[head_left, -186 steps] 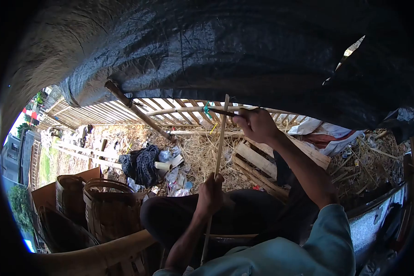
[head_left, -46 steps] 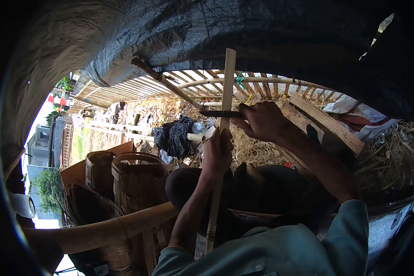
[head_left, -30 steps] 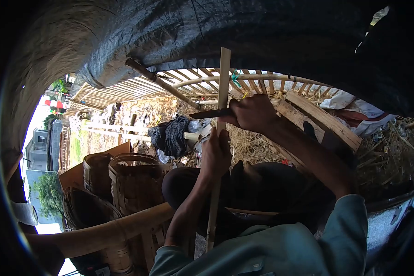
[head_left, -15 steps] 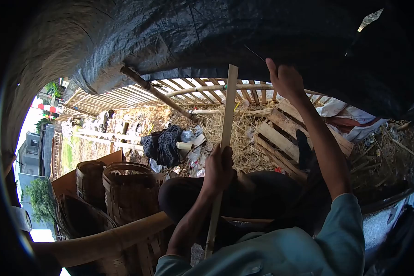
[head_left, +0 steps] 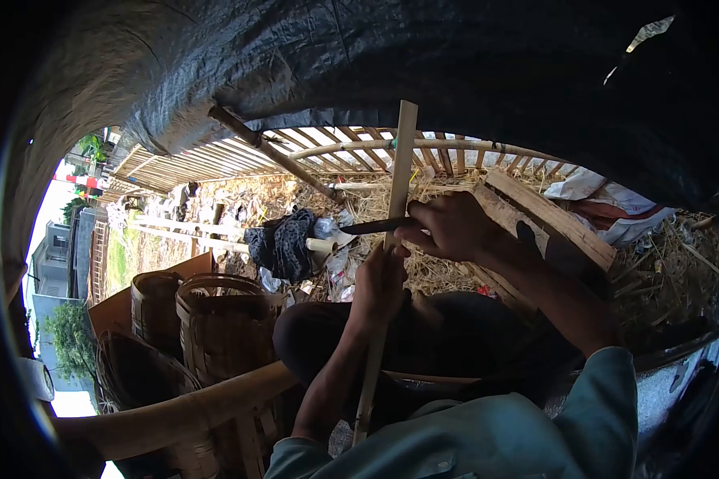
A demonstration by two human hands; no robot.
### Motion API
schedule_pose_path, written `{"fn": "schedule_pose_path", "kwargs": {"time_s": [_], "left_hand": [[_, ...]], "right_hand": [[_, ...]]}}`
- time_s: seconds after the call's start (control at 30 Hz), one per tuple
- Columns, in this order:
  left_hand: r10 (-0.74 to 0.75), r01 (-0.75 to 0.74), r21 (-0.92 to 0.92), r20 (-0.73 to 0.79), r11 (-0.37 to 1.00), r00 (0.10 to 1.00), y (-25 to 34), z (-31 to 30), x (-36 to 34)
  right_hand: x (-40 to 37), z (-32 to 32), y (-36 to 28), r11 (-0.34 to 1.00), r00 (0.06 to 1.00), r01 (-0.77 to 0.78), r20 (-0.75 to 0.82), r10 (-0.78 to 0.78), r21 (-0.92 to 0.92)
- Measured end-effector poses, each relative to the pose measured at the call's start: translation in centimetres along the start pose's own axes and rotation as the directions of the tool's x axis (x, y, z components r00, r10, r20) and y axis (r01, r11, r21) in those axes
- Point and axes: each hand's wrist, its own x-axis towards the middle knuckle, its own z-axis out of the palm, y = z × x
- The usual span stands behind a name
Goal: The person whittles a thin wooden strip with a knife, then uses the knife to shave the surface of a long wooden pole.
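A long, flat bamboo strip (head_left: 402, 160) stands nearly upright in front of me, its lower end down by my shirt. My left hand (head_left: 379, 283) is closed around it at about mid-length. Just above, my right hand (head_left: 447, 226) grips a knife (head_left: 373, 227) by its handle, which the fingers hide. The dark blade points left and crosses the strip right above my left hand. My bent knee (head_left: 311, 331) in dark trousers is below the left hand.
Several woven bamboo baskets (head_left: 224, 327) stand at lower left, behind a thick bamboo pole (head_left: 192, 411). Wooden planks (head_left: 551, 215) and straw cover the ground ahead. A slatted bamboo fence (head_left: 335, 156) runs behind; a dark tarp (head_left: 455, 56) hangs low overhead. A black cloth bundle (head_left: 284, 243) lies beyond.
My right hand has come down and left with the knife, from high beside the tarp to the bamboo strip, and the blade now crosses it. My left hand keeps its hold.
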Motion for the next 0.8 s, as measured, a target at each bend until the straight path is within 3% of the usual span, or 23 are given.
{"fn": "schedule_pose_path", "kwargs": {"time_s": [0.13, 0.23, 0.4, 0.5, 0.53, 0.57, 0.6, 0.67, 0.73, 0.8], "left_hand": [[0.018, -0.018, -0.001, -0.014, 1.0, 1.0, -0.6, 0.1, 0.1], [0.237, -0.215, 0.245, -0.062, 0.945, 0.97, -1.0, 0.3, 0.1], [0.286, -0.244, 0.366, -0.065, 0.898, 0.956, -0.1, 0.3, -0.1], [0.279, -0.239, 0.39, -0.049, 0.889, 0.959, -0.4, 0.6, -1.0], [0.279, -0.241, 0.394, -0.042, 0.887, 0.959, -0.5, 0.6, -1.4], [0.255, -0.229, 0.365, -0.026, 0.903, 0.967, -1.1, 0.9, -2.2], [0.271, -0.249, 0.329, -0.02, 0.911, 0.962, -0.5, 0.9, -2.5], [0.306, -0.295, 0.261, -0.002, 0.919, 0.952, 1.1, 0.5, -2.3], [0.223, -0.204, 0.27, -0.041, 0.941, 0.974, 0.8, 0.1, -0.8], [0.221, -0.206, 0.216, -0.044, 0.954, 0.974, 0.2, -0.2, -0.3]], "right_hand": [[-0.1, 0.4, -0.6, 0.998, 0.999, -0.005, 0.051, 0.008, -0.055], [-0.1, 0.6, -0.6, 0.994, 0.996, -0.025, 0.077, 0.033, -0.109], [0.1, 0.6, -0.7, 0.992, 0.995, -0.016, 0.094, 0.028, -0.124], [1.1, 1.3, 1.4, 0.977, 0.985, -0.065, -0.17, 0.03, -0.204], [2.5, 0.4, 3.8, 0.927, 0.944, -0.286, -0.237, 0.229, -0.243], [3.6, -1.3, 6.5, 0.921, 0.924, -0.295, -0.322, 0.206, -0.255], [4.2, -3.8, 7.6, 0.841, 0.894, -0.448, -0.158, 0.419, -0.303], [3.4, -2.8, 10.7, 0.824, 0.874, -0.48, -0.244, 0.421, -0.3], [2.9, -2.4, 10.6, 0.843, 0.865, -0.483, -0.281, 0.416, -0.239], [2.9, -2.7, 10.3, 0.844, 0.855, -0.5, -0.264, 0.446, -0.194]]}}
